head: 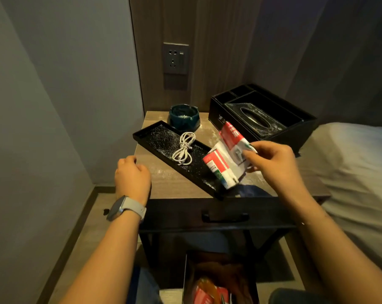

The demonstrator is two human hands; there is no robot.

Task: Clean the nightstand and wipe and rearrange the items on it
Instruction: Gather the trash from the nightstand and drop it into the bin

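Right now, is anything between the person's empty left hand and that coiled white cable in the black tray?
Nothing visible blocks it. The left hand rests on the nightstand's front left edge, and the coiled white cable lies uncovered in the black rectangular tray; only the tray's low rim lies between. The right hand holds red-and-white packets off to the side.

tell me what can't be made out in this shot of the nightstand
Head view only:
- Print on the red and white packets: too small and blurred.
- Dark blue thing at the nightstand's front edge: mostly hidden by the right hand and packets.
- Bin below: cut off by the bottom edge.
- Left hand fingertips: curled out of sight.
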